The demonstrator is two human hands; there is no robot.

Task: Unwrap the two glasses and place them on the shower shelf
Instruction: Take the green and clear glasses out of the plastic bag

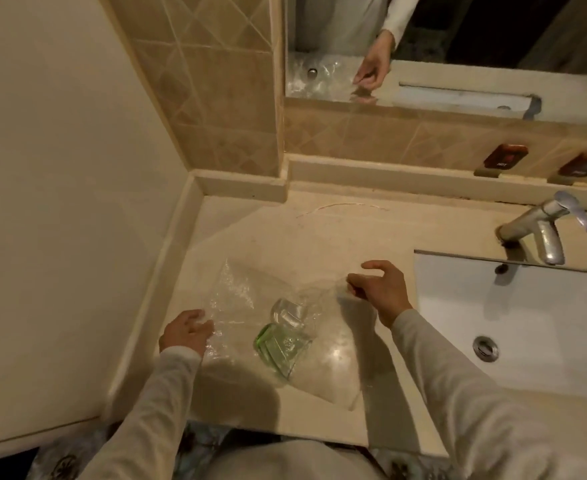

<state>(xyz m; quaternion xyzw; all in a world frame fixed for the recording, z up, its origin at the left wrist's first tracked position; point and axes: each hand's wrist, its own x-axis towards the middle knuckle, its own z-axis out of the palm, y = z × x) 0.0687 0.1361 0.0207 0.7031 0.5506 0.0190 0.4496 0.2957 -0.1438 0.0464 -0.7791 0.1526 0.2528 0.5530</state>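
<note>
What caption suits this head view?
Left hand and right hand hold clear wrap at its edges; two glasses lie between, on the counter.

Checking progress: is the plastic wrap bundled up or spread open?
Spread open. The plastic wrap lies flat on the counter, left hand and right hand holding opposite edges; the clear glass and green glass lie mid-sheet.

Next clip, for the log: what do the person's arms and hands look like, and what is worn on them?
Both arms are in long, loose, pale cream sleeves, the left sleeve and the right sleeve, plain with no print, ending at the wrists. The left hand and right hand are bare, without gloves. The picture is too soft to tell rings.
</note>
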